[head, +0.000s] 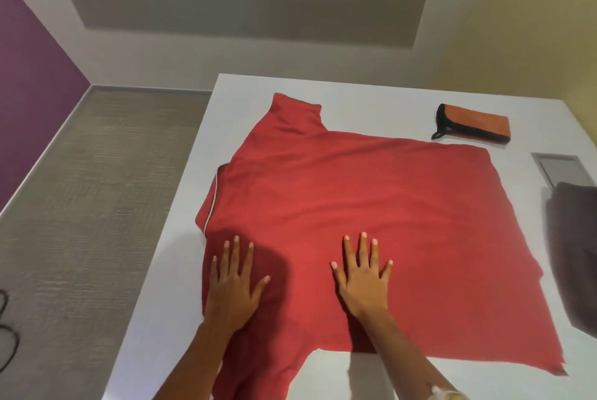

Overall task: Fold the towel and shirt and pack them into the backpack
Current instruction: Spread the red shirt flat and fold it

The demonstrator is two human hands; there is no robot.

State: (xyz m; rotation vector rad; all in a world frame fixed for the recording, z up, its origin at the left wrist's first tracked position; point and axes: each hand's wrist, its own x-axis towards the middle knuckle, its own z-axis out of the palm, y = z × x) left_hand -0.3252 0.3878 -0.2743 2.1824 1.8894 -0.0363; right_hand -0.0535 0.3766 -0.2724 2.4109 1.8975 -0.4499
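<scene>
A red shirt (371,206) lies spread flat across the white table (371,99), collar to the left, one sleeve pointing away and one hanging toward me. My left hand (234,286) rests palm down on the shirt near the collar side, fingers spread. My right hand (363,277) presses flat on the shirt's middle, fingers apart. A folded orange towel (473,123) with black trim lies at the table's far right. A dark grey backpack (573,254) shows partly at the right edge.
A grey rectangular panel (563,170) is set in the table beside the backpack. Grey carpet (80,206) lies left of the table, with a black cable (6,335) at the left edge. Walls stand behind.
</scene>
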